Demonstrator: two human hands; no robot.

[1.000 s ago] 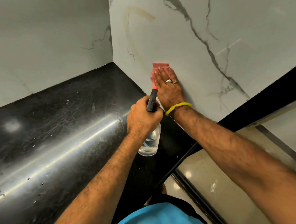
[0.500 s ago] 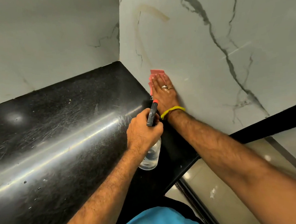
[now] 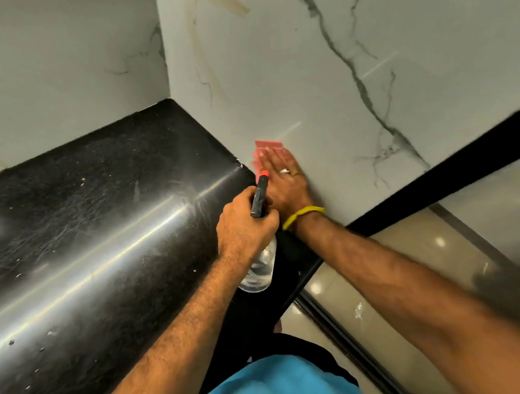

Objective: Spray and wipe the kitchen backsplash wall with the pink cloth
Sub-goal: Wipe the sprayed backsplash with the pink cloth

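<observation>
My right hand (image 3: 285, 182) lies flat, fingers straight, pressing the pink cloth (image 3: 262, 144) against the white marble backsplash wall (image 3: 274, 72), low down near the counter's edge. Only the cloth's top and left edges show past my fingers. My left hand (image 3: 245, 225) grips a clear spray bottle (image 3: 259, 273) with a black head and orange nozzle (image 3: 263, 174), held just left of the right hand above the counter. A brownish curved stain (image 3: 206, 62) marks the wall higher up.
The black stone countertop (image 3: 86, 239) fills the left, glossy with scattered white specks. A second pale wall (image 3: 58, 57) meets the backsplash at the corner. Beige floor tiles (image 3: 425, 246) and a black strip (image 3: 451, 177) lie to the right.
My right hand has slid the pink cloth down the wall, closer to the counter's edge. The left hand keeps the bottle beside it. The camera has tilted a little.
</observation>
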